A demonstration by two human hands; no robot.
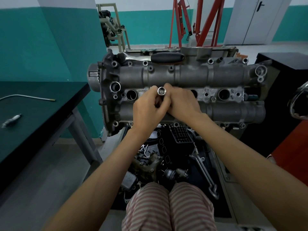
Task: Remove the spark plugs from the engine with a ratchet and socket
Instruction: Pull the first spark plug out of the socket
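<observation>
In the middle of the frame we hold a shiny socket (161, 91) over the engine (183, 90), between our two hands. Its open round mouth faces up toward the camera, so its long axis runs down and away from us, toward the row of plug holes; the lower part is hidden behind our fingers. Our left hand (148, 108) curls its fingers round the socket from the left, and our right hand (182, 104) closes on it from the right, thumb and fingers pinching at the shaft. The two hands touch each other just below the socket's rim.

The engine lies with its long side across the frame. One open plug hole (131, 95) sits just left of our hands, another (224, 94) well to the right; a third is partly covered by the right hand. Whether a plug remains under the socket we cannot tell, since the hands cover that spot.

The ratchet (160, 57) lies flat along the far top edge of the engine, its black handle pointing right, well apart from the hands.

At the left of the frame, a dark table (41, 117) carries a removed spark plug (11, 120) and a thin bent metal rod (28, 97). Below the engine, loose parts lie in a dark tray (221, 212) near our striped trousers (168, 207). A red hoist frame (196, 20) stands at the upper centre.
</observation>
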